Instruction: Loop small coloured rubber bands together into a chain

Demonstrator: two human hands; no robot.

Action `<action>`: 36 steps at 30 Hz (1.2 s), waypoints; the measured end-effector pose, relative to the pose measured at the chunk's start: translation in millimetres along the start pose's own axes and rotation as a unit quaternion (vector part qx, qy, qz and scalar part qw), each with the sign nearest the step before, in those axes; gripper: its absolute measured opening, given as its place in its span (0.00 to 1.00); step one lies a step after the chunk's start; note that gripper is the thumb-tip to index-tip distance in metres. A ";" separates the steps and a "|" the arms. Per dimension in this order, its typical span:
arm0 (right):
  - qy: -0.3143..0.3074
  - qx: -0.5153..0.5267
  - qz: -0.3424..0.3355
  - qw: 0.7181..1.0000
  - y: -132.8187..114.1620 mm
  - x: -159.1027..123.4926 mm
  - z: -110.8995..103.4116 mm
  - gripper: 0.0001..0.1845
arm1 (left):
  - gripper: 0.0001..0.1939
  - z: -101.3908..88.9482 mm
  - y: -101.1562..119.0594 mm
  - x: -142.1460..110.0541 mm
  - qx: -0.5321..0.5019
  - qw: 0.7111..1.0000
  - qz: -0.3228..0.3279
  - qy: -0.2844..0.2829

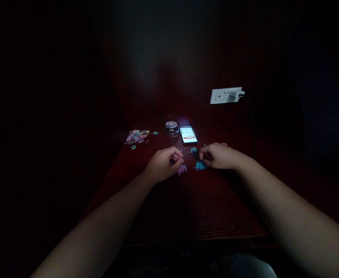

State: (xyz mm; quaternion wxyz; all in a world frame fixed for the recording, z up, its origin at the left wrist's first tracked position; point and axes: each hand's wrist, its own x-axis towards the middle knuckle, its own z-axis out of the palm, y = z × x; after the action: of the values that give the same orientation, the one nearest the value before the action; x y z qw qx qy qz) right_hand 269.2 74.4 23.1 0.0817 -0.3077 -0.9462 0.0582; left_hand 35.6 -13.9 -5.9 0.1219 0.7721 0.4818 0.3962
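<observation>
My left hand (165,164) is closed, its thumb and fingertips brought close together beside a small heap of purple elastic bands (182,170). Anything in those fingers is too small and dark to make out. Over the right edge of a heap of blue elastic bands (200,165), my right hand (220,156) has its fingers curled in a pinch. Its fingertips are in shadow, so what they hold is hidden. Just beyond the blue heap lie several blue-green looped bands (193,150). A pale purple band (180,150) shows past my left fingers.
A lit phone (188,136) lies on the dark red table (186,208), next to a lidded clear jar (171,129). At the far left is a loose pile of mixed-colour bands (137,136), with green bands (133,147) around it. A wall socket (223,95) holds a charger (239,94).
</observation>
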 end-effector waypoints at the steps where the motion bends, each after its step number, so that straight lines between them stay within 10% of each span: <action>1: -0.008 0.006 -0.002 1.000 -0.5 -0.1 0.2 0.08 | 0.05 0.0 -0.1 0.0 0.001 1.000 0.002 -0.001; 36: 0.005 0.060 -0.057 0.997 -12.8 5.3 16.6 0.13 | 0.06 -0.6 1.4 1.2 0.005 1.000 0.000 -0.003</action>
State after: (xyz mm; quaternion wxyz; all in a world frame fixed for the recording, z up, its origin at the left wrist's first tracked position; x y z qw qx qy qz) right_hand 254.5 66.3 9.5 0.1077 -0.2482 -0.9566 0.1086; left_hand 36.3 -13.7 -4.1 0.1201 0.7736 0.4835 0.3915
